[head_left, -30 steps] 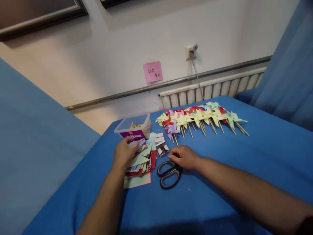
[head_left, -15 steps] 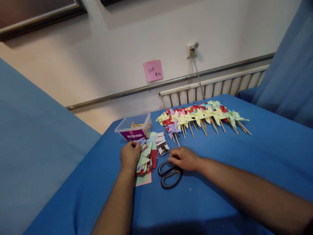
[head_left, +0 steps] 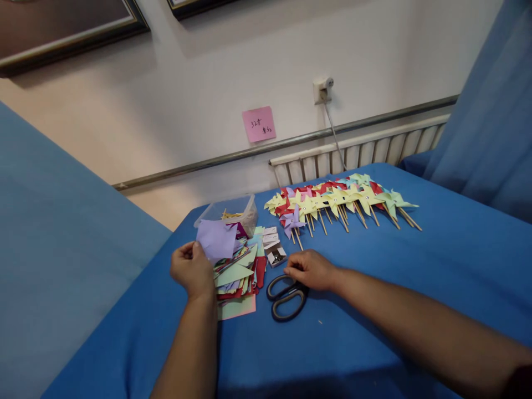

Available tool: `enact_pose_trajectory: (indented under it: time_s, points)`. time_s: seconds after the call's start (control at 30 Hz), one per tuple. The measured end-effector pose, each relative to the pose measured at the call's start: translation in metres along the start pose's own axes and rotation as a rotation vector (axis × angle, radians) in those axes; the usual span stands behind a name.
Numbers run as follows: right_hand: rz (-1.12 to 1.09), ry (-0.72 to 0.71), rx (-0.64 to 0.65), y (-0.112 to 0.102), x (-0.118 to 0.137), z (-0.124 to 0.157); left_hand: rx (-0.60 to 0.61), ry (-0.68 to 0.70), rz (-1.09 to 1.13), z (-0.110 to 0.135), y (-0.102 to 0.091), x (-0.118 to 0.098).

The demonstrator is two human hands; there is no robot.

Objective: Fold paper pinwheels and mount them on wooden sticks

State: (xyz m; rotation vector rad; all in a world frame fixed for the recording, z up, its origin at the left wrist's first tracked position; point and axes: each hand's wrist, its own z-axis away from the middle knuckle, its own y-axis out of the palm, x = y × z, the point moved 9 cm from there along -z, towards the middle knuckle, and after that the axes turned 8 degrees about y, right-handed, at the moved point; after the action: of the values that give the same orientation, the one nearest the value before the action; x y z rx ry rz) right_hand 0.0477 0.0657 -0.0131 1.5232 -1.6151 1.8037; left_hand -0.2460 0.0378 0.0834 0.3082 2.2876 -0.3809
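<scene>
A sheet of purple paper (head_left: pixel 218 239) is pinched at its left corner by my left hand (head_left: pixel 193 270), raised in front of the plastic box (head_left: pixel 248 218). Below the sheet lies a pile of coloured paper pieces (head_left: pixel 239 271), mostly green, red and purple. My right hand (head_left: pixel 311 270) rests on the table with curled, closed fingers; whether anything is in them is hidden. Just beneath it lie black-handled scissors (head_left: pixel 288 299), their blades covered by the hand. A small open box (head_left: pixel 276 256) with dark bits inside stands left of my right hand.
Finished paper pinwheels (head_left: pixel 332 202) on sticks lie in rows at the back of the blue-covered table (head_left: pixel 353 343). Thin sticks (head_left: pixel 231 214) lie in the plastic box. Behind are a radiator (head_left: pixel 366 147), a wall socket (head_left: pixel 322 91) with a cord, and blue curtains (head_left: pixel 477 133).
My left hand has drawn the purple sheet up off the paper pile and moved left with it. My right hand stays by the scissors. The view has shifted slightly.
</scene>
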Motion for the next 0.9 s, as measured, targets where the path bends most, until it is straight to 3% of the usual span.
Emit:
enact_pose_trajectory:
  time_s: [0.1, 0.2, 0.27, 0.4, 0.5, 0.63, 0.73, 0.8, 0.9]
  points:
    - [-0.021, 0.005, -0.01, 0.0, -0.001, -0.001, -0.028, -0.219, 0.227, 0.003, 0.007, 0.017]
    - [-0.113, 0.026, -0.042, -0.004, -0.003, -0.002, 0.011, -0.286, 0.457, 0.011, 0.024, 0.005]
    - [-0.298, 0.068, -0.043, -0.008, -0.006, -0.004, 0.069, -0.206, 0.549, 0.022, 0.037, -0.023]
    - [-0.912, 0.154, -0.029, -0.022, -0.013, -0.008, 0.326, 0.092, 0.524, 0.067, 0.069, -0.092]
    - [-1.205, 0.21, -0.038, -0.032, -0.019, -0.012, 0.452, 0.299, 0.434, 0.101, 0.084, -0.119]
    - [-1.326, 0.236, -0.082, -0.036, -0.025, -0.015, 0.58, 0.423, 0.359, 0.121, 0.094, -0.114]
    - [-1.28, 0.276, -0.197, -0.037, -0.037, -0.015, 0.663, 0.45, 0.359, 0.123, 0.099, -0.107]
    - [-1.213, 0.305, -0.261, -0.038, -0.044, -0.014, 0.677, 0.366, 0.402, 0.12, 0.102, -0.1]
    - [-1.174, 0.297, -0.296, -0.04, -0.048, -0.014, 0.658, 0.091, 0.596, 0.122, 0.107, -0.086]
